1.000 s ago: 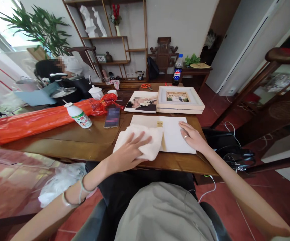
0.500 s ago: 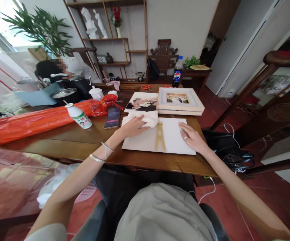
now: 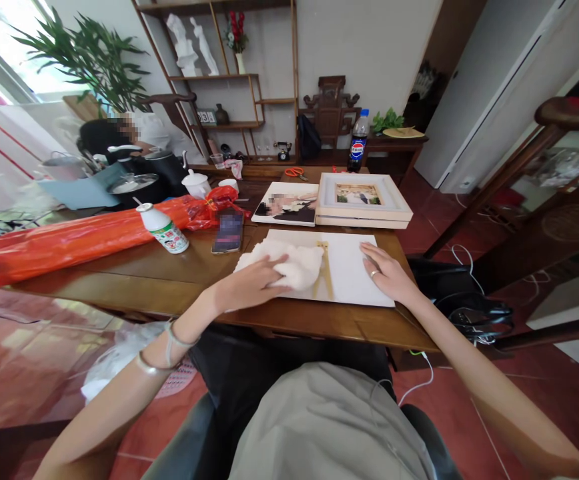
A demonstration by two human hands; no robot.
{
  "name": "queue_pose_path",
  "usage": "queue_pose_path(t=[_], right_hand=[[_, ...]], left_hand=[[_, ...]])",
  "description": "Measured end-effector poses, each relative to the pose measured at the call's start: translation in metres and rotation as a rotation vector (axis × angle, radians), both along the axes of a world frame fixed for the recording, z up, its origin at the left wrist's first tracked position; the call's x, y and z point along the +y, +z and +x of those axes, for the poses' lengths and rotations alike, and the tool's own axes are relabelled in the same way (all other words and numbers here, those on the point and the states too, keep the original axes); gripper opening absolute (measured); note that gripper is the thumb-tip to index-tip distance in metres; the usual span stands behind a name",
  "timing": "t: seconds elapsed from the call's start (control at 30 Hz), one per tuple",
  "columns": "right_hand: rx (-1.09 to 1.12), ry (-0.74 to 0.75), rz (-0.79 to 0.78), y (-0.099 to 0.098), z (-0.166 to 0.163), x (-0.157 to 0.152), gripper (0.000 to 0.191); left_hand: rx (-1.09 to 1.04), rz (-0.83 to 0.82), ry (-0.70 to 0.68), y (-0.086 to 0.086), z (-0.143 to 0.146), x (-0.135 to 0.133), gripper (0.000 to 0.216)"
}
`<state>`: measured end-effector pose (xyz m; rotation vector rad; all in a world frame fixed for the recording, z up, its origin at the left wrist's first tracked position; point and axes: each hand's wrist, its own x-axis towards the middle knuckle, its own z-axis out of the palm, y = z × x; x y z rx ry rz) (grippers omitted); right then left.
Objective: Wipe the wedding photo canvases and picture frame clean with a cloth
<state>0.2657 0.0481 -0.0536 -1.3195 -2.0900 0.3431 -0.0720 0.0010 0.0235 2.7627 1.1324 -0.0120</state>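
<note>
Left grip (image 3: 250,283) atop fluffy cloth (image 3: 300,265).

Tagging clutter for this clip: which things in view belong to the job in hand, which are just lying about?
In use:
- cloth, under left hand
- white panel, under right hand

Lying about:
- phone
- white bottle
- cola bottle
- framed picture, untouched, possibly related
</note>
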Motion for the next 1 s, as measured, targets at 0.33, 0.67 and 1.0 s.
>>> queue_pose_path(t=[0.33,0.67,1.0], right_hand=[[0.001,0.002,-0.019,0.000,0.000,-0.001,0.046],[0.001,0.008,-0.007,0.001,-0.001,-0.001,0.046],[0.024,0.025,0.010,-0.001,0.001,0.000,0.044]], left_hand=[[0.002,0.218,0.069,-0.027,0.021,0.072,0.039],[-0.067,-0.068,-0.129,-0.001,0.005,-0.021,0.030],[-0.090,0.006,0.201,0.001,0.024,0.062,0.057]])
